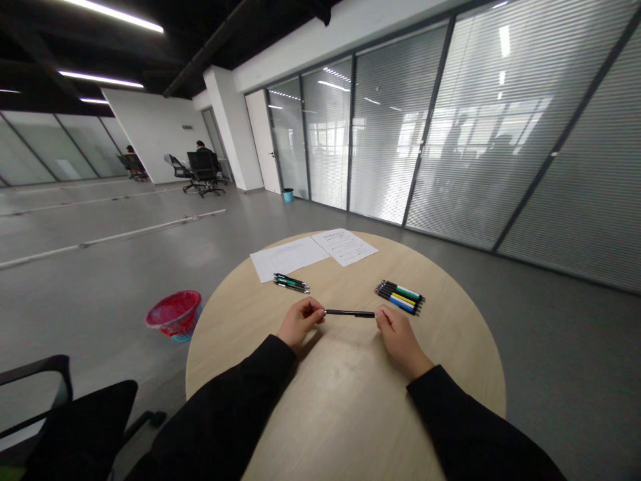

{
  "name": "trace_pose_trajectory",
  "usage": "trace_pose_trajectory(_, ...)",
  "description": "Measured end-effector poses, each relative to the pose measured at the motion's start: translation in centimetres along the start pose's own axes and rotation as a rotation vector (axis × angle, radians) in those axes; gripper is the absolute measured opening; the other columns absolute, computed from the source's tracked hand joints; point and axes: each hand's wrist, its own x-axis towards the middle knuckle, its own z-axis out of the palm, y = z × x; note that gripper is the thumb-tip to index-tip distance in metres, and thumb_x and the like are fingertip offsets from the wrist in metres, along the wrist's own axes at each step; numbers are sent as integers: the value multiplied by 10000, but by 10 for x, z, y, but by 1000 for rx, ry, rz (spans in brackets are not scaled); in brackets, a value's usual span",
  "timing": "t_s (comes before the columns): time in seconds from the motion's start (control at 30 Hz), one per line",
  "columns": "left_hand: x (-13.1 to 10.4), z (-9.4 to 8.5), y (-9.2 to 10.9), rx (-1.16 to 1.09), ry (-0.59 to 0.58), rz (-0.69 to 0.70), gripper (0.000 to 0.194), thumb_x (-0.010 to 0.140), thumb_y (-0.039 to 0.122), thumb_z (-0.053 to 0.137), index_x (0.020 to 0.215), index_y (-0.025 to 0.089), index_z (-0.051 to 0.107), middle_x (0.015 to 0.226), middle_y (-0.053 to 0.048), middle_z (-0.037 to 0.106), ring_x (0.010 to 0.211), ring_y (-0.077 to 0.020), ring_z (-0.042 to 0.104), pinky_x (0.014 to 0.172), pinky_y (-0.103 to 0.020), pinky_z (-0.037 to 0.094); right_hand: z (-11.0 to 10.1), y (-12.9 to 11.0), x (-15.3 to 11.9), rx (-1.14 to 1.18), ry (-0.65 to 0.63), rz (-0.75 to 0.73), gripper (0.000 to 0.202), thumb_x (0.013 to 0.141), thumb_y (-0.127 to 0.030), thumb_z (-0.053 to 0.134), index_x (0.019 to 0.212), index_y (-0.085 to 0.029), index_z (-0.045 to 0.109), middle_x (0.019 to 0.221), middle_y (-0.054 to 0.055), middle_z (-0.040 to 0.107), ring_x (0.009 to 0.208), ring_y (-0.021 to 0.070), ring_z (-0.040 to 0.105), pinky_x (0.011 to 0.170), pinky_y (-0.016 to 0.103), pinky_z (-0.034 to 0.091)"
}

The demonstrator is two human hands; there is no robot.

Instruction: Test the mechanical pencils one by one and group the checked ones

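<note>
Between my two hands a black pen (349,313) is held level above the round wooden table (345,401). Its left end is pinched by the fingers of my left hand (302,321). My right hand (401,337) is closed on the other end, which the fingers hide. Beyond my left hand lies a small group of pens (291,282), black with some green and white parts. Past my right hand, several pens (400,297) lie side by side in a row, with green, yellow, white and blue barrels.
Two sheets of paper, one blank-looking (289,258) and one printed (345,246), lie at the table's far edge. A red basket (175,314) stands on the floor to the left. A black chair (65,414) is at the near left. Two people sit in the background.
</note>
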Motion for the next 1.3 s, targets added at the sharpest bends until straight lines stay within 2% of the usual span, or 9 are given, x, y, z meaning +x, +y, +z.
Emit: trace_pose_trajectory(1.3, 0, -1, -4, -10, -14, -1, 275, 742, 371, 771, 761, 144, 618, 648, 0, 650, 603, -114, 582, 608, -241, 440, 2, 6, 0, 28, -25, 86, 427, 986, -436, 372, 625, -210, 403, 561, -34, 415, 556, 133, 418, 553, 276, 264)
